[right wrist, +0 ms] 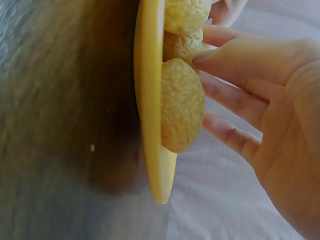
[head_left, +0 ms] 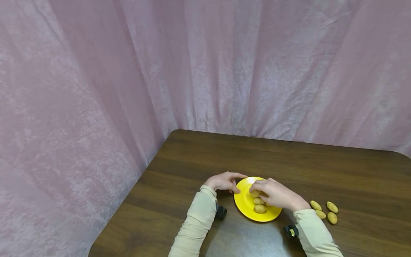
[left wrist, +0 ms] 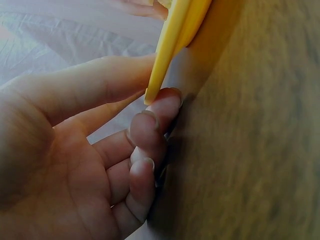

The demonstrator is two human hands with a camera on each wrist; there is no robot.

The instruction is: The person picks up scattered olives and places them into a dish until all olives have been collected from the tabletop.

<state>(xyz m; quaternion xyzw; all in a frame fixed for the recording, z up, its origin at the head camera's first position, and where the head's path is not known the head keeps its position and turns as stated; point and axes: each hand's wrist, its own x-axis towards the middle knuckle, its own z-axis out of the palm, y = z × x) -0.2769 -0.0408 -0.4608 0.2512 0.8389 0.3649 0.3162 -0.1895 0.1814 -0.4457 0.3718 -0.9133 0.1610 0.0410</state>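
Note:
A round yellow plate lies on the table with small, wrinkled, yellow-brown potatoes on it. My left hand pinches the plate's left rim; in the left wrist view one finger lies along the top of the rim and other fingertips sit beneath it. Over the plate, my right hand curls its fingers and thumb round the farthest visible potato, partly hiding it. Two more potatoes lie nearer, a middle one and a front one. The right wrist view shows a large potato close to the fingertips.
Several loose potatoes lie on the brown wooden table to the right, beyond my right wrist. Pink curtains hang behind the table and along its left side. Each wrist wears a small black camera.

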